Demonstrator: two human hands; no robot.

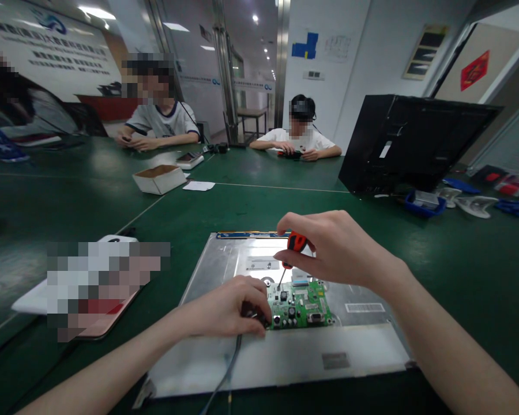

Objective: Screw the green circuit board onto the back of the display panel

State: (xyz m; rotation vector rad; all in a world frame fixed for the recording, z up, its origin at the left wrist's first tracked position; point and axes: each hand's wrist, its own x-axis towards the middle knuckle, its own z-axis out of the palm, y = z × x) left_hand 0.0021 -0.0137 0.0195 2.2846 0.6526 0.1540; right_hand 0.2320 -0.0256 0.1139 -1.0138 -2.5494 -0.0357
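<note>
"What do the hands hold?"

"The right hand (335, 242) pinches a red-and-black screwdriver (296, 242) in its fingers, shaft slanting to the far left corner of a green board (300, 302). The left hand (237, 308) curls its fingers at the board's left edge, near a cable (230, 366); their grip is hidden."

"And the edges?"

"The board sits inside the metal panel's (363, 349) borders. Green desk (259, 210) stretches from the panel's far edge toward a white box (162, 181) and black monitor (415, 144)."
</note>
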